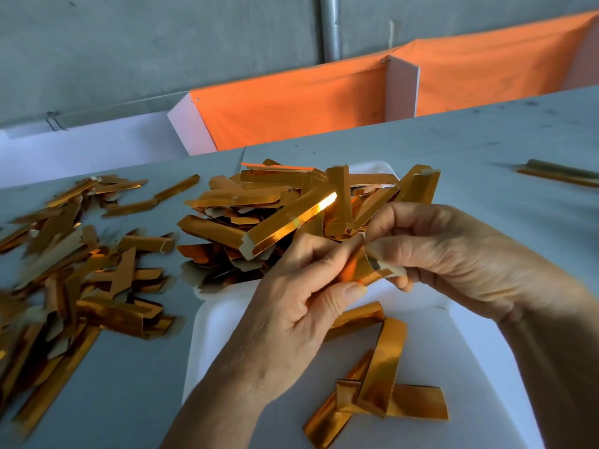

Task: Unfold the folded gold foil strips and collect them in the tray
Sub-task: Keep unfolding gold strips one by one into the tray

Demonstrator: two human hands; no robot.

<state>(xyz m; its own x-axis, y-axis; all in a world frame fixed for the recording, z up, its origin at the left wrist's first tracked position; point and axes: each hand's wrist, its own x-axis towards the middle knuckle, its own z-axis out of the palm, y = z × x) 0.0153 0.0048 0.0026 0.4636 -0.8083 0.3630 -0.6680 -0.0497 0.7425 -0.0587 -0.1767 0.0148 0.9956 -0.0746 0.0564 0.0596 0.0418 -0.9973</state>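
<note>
**Foil may tear or spill**

A gold strip [363, 270] is pinched by the fingers of both the left hand [291, 306] and right hand [453, 251] above the white tray [227, 325]. If pulled hard, it could be torn; the heaped far tray [372, 168] could be knocked.

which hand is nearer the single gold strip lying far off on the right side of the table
Right. The right hand is on the lone strip's side, though well short of it, pinching a strip over the tray. The left hand pinches the same strip from farther left.

text: none legible | labels: none | brands: none | numbers: none | signs: none
</note>
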